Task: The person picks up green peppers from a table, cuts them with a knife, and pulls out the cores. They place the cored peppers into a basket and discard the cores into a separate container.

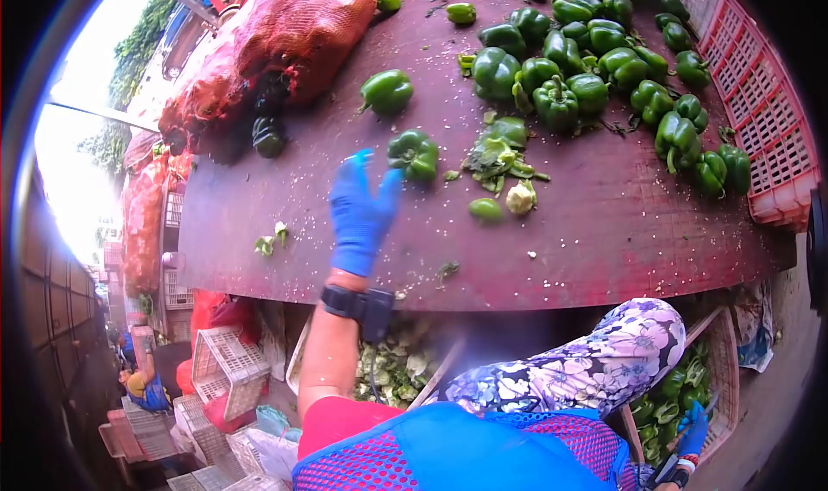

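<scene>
My left hand [364, 219], in a blue glove, is over the dark red table [285, 223] with its fingers apart and nothing held. Just right of its fingertips lies a green bell pepper [414, 156]; another pepper [387, 92] rests farther back. To the right are torn pepper scraps [498, 154], a pale core [521, 198] and a small green piece [486, 210]. At the lower right, my right hand [692, 429], also gloved in blue, is closed beside a crate of green peppers [668, 396]. A thin, pale item sticks out by its fingers, too small to make out.
Many green peppers [604, 38] cover the back right of the table, beside a red plastic crate [763, 94]. Filled red mesh sacks [297, 34] stand at the back left. Below the front edge is a container of scraps [401, 366]. Another person [147, 370] is at the far left.
</scene>
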Action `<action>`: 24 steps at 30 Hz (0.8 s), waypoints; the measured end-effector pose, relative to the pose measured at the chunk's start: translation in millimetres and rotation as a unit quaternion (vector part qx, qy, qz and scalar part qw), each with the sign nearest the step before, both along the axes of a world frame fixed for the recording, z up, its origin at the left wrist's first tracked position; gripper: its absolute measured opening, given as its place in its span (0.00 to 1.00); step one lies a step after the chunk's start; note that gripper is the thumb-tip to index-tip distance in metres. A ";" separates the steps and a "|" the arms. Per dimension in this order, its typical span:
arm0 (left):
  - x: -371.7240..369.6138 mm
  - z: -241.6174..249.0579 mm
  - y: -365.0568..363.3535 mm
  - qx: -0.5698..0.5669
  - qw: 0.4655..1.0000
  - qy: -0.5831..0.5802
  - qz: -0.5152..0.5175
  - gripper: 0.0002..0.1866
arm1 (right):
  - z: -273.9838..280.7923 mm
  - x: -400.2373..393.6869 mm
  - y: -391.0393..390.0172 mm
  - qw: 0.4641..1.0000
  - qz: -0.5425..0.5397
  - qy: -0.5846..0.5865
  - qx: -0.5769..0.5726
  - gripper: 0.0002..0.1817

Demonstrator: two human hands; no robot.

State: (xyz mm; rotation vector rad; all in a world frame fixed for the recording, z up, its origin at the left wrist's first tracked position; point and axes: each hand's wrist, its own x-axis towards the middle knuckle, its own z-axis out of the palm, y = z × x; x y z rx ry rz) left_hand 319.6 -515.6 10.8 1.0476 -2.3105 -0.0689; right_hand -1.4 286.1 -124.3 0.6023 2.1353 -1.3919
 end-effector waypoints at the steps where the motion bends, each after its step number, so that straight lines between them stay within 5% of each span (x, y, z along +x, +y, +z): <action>1: 50.2 -15.4 -27.7 -0.014 0.996 -0.011 0.082 0.29 | -5.6 -4.0 12.3 1.000 -0.007 -0.008 -0.001 0.18; 4: 205.8 -48.2 -104.0 -0.016 0.927 -0.150 0.344 0.46 | -3.6 -4.0 15.1 1.000 -0.012 -0.013 -0.007 0.16; 6: 265.0 -50.8 -114.0 0.052 0.902 -0.100 0.416 0.55 | -0.3 -5.9 17.4 1.000 -0.016 -0.016 -0.005 0.17; 10: 323.0 -80.2 -136.7 0.181 0.921 -0.001 0.344 0.58 | 24.1 0.5 17.6 1.000 0.012 0.029 0.004 0.17; 13: 301.8 -72.3 -145.8 0.258 0.914 -0.007 0.314 0.54 | 58.2 4.2 16.2 0.997 0.022 0.053 0.055 0.17; 14: 295.9 -77.1 -151.7 0.182 0.927 -0.053 0.323 0.44 | 65.4 1.8 18.2 0.997 0.015 0.064 0.040 0.16; 17: 253.8 -54.3 -148.4 0.195 0.923 -0.195 0.268 0.29 | 82.0 -7.1 18.2 0.998 -0.008 0.050 0.032 0.16; 19: 245.1 -70.5 -150.7 0.153 0.955 -0.185 0.175 0.18 | 86.0 -9.0 13.3 0.998 -0.015 0.050 0.020 0.18; 24: 180.3 -42.3 -0.6 0.147 0.979 -0.135 0.031 0.13 | 60.0 -7.5 3.8 0.996 0.061 0.063 0.028 0.20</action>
